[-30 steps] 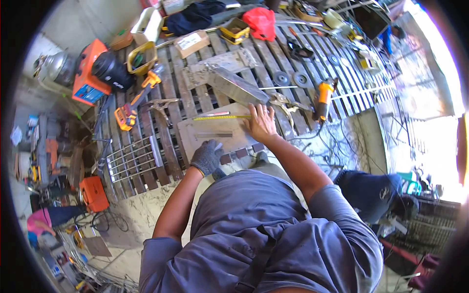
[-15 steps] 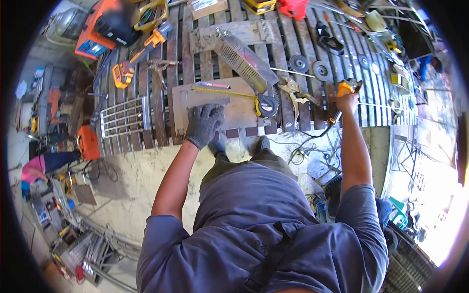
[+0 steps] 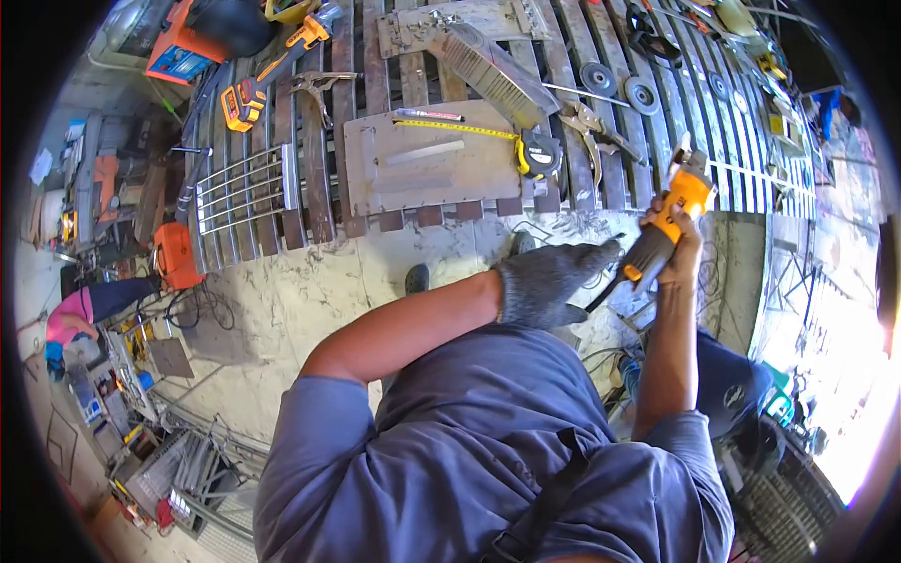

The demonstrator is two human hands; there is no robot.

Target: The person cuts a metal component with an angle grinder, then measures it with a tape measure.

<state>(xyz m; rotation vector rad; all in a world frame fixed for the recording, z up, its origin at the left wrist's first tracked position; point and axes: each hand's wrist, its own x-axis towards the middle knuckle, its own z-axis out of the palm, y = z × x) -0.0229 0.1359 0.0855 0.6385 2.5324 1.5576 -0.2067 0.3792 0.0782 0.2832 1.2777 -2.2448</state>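
Observation:
Bare, my right hand (image 3: 678, 246) is wrapped round the body of a yellow and black angle grinder (image 3: 692, 194), lifted off the bench's front edge with its head pointing up and away. In a grey work glove, my left hand (image 3: 554, 284) reaches across in front of my body, fingers stretched out and thumb apart. It is just left of the grinder's rear end and holds nothing. On the slatted bench lies a flat metal plate (image 3: 394, 174). A tape measure (image 3: 539, 155) with its yellow blade drawn out and a marker pen (image 3: 430, 114) rest on this plate.
Locking pliers (image 3: 589, 131), grinding discs (image 3: 642, 95) and a ribbed metal piece (image 3: 493, 75) lie on the slats. Farther left are another yellow power tool (image 3: 246, 103), a clamp (image 3: 324, 89) and a welded rod grille (image 3: 242, 190). Another person in pink (image 3: 75, 314) is at far left.
My right hand has raised the grinder off the bench and drawn it closer. My left hand has left the metal plate and moved right, towards the grinder. The view has shifted slightly.

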